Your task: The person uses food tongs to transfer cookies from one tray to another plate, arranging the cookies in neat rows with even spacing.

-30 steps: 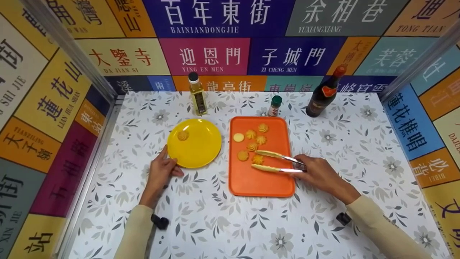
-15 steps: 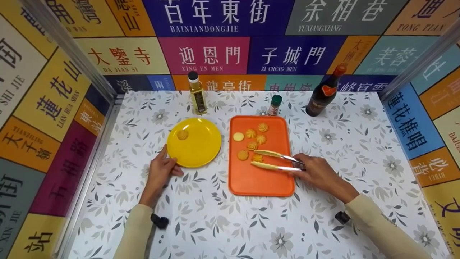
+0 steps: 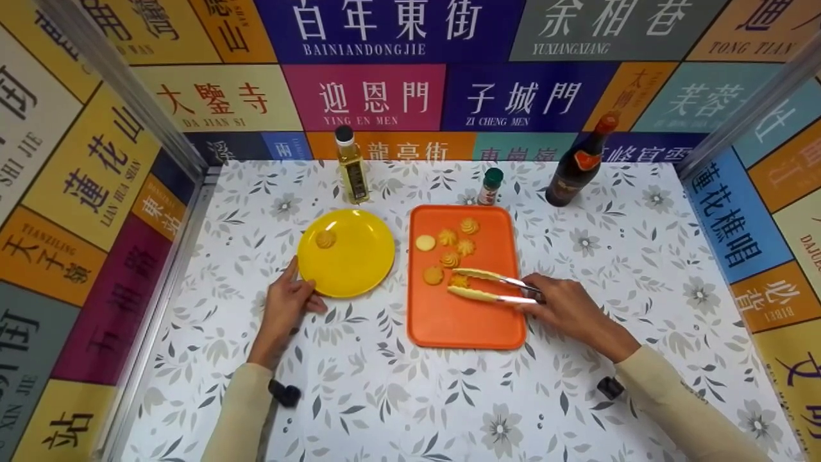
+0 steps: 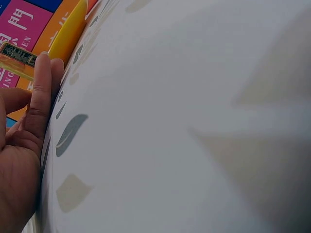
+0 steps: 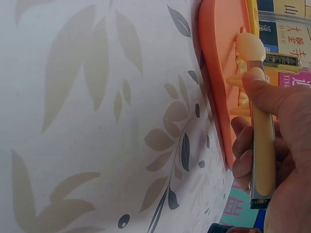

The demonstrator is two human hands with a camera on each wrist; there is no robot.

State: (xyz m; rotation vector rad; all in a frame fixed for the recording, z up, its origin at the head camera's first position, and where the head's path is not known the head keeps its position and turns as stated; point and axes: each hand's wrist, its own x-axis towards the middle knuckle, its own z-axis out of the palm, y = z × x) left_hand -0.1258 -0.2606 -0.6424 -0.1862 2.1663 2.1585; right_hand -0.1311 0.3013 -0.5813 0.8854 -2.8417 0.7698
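Observation:
My left hand (image 3: 287, 305) is at the near-left rim of the yellow plate (image 3: 349, 269). Its thumb lies over the edge, with a finger against the outside. One piped cookie (image 3: 326, 239) lies on that plate. My right hand (image 3: 567, 311) grips the metal tongs (image 3: 494, 285), whose yellow tips reach over the orange tray (image 3: 465, 330). Between the tips sits a star-shaped cookie (image 3: 459, 281); whether both tips touch it I cannot tell. Several other cookies (image 3: 450, 259) lie farther back on the tray. In the right wrist view the thumb presses on the yellow handle (image 5: 264, 150).
Behind the plate stands an oil bottle (image 3: 353, 173). A green-capped jar (image 3: 490, 187) is just past the tray's far edge, and a dark red-capped bottle (image 3: 574, 170) stands to its right. Printed panels wall in the flowered table (image 3: 359, 398) at back and sides.
The tongs' tips have drawn closer together around the star-shaped cookie. Neither the left hand nor the plate has visibly moved.

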